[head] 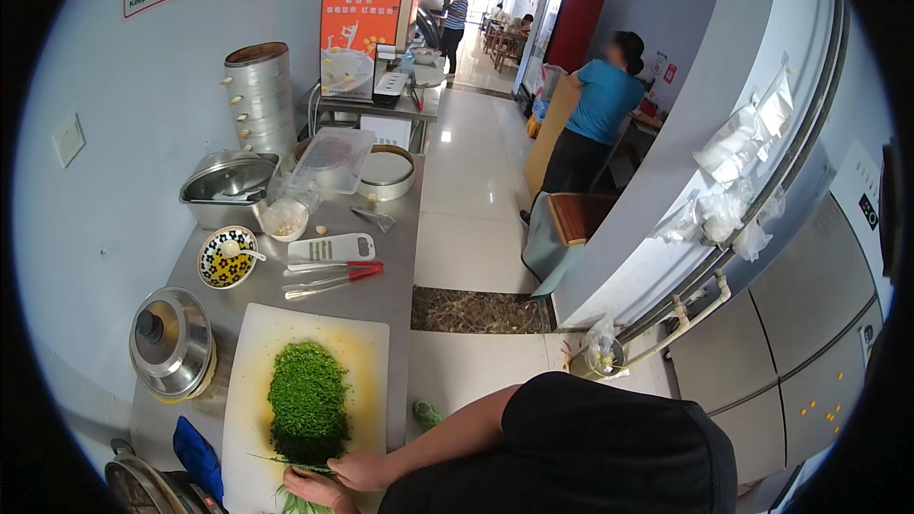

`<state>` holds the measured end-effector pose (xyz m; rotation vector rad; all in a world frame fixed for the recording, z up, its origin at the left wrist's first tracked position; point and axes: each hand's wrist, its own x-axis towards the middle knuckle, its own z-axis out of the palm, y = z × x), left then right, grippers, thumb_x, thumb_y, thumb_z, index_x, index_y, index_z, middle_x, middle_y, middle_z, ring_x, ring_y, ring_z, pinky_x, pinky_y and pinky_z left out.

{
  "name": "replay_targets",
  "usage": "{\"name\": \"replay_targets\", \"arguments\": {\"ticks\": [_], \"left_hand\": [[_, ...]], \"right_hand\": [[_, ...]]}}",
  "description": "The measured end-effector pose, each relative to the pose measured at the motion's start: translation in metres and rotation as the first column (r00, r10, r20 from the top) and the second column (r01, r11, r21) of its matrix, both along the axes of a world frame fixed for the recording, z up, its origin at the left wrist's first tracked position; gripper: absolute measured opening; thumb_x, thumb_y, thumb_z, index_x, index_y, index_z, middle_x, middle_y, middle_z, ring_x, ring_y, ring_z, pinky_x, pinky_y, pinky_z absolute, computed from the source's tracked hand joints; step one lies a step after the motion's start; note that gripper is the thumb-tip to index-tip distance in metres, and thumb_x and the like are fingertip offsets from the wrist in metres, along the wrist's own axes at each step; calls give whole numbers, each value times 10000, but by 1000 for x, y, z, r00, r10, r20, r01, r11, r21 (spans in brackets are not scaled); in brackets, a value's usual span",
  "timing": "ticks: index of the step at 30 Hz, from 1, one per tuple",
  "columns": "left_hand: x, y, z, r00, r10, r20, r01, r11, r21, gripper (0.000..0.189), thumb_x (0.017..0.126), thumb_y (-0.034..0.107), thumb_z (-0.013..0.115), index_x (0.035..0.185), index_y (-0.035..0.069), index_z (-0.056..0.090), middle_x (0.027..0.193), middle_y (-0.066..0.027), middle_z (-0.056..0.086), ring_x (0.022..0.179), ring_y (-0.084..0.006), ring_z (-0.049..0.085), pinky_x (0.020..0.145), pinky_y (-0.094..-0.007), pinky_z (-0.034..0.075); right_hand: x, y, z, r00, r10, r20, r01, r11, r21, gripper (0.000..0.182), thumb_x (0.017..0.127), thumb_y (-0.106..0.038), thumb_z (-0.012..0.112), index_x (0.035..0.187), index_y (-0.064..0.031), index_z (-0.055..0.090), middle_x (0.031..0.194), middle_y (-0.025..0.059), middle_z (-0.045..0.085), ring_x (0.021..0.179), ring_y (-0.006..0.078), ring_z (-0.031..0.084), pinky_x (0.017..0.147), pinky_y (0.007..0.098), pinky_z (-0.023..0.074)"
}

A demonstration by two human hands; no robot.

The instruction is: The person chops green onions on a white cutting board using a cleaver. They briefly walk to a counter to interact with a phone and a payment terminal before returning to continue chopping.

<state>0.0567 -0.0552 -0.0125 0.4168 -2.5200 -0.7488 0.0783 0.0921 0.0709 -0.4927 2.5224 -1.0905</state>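
My right hand (360, 470) grips what looks like a knife (285, 462), its thin blade seen nearly edge-on and reaching left across the greens. Just below it, my left hand (312, 489) presses on a bunch of long green stalks (303, 505), probably chives or scallions, whose lower ends run out of the picture. Above both hands lies a thick bed of finely chopped greens (308, 389), bright on top and darker near the blade. All this rests on a white plastic cutting board (368, 364) with yellowish stains.
Around the board on the steel table (389, 250) are red-handled tongs (335, 277), a grater (332, 248), a patterned bowl (227, 257), a lidded pot (170, 343) and a blue cloth-like item (198, 458). Stacked steamers (260, 96) stand behind. Another person (596, 114) works across the aisle.
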Motion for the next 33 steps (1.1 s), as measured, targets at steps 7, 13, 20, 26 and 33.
{"name": "replay_targets", "arguments": {"ticks": [7, 13, 20, 26, 33], "left_hand": [[0, -3, 0, 1000, -13, 15, 13, 1000, 2, 199, 993, 143, 456, 996, -27, 560, 944, -206, 557, 900, -384, 511, 814, -468, 416], [1, 0, 4, 999, -34, 15, 34, 999, 5, 149, 977, 86, 456, 978, -38, 537, 939, -211, 538, 903, -393, 499, 803, -472, 408], [-2, 2, -3, 999, -34, -6, 34, 999, -36, 122, 955, 36, 440, 967, -59, 516, 942, -213, 515, 921, -398, 485, 813, -472, 399], [-2, -2, -5, 996, -47, 74, 46, 999, 7, 119, 950, 43, 446, 964, -54, 513, 951, -216, 511, 929, -403, 483, 829, -475, 397], [-3, -7, -11, 994, -48, 93, 51, 998, -34, 144, 962, 70, 464, 996, -35, 558, 972, -212, 548, 933, -391, 507, 836, -459, 421]], "right_hand": [[-1, -3, -5, 1000, 0, 11, 0, 1000, -1, 244, 916, -193, 486, 1047, 14, 489, 775, 232, 622, 764, 437, 610, 659, 536, 467], [1, -9, -8, 998, -39, 57, 40, 999, -2, 240, 929, -201, 474, 1018, 21, 490, 803, 244, 614, 794, 440, 605, 694, 531, 470], [-3, -9, -6, 988, -6, 156, 9, 1000, -20, 289, 982, -225, 386, 999, 41, 498, 833, 251, 612, 804, 438, 601, 692, 515, 469], [-10, -17, -21, 980, -23, 198, 34, 998, -52, 295, 992, -217, 360, 999, 45, 494, 808, 235, 614, 761, 430, 606, 646, 507, 466], [-13, -16, -29, 992, -72, 108, 77, 996, -43, 258, 967, -218, 428, 1013, 30, 480, 768, 227, 606, 736, 423, 601, 623, 517, 451]]}}
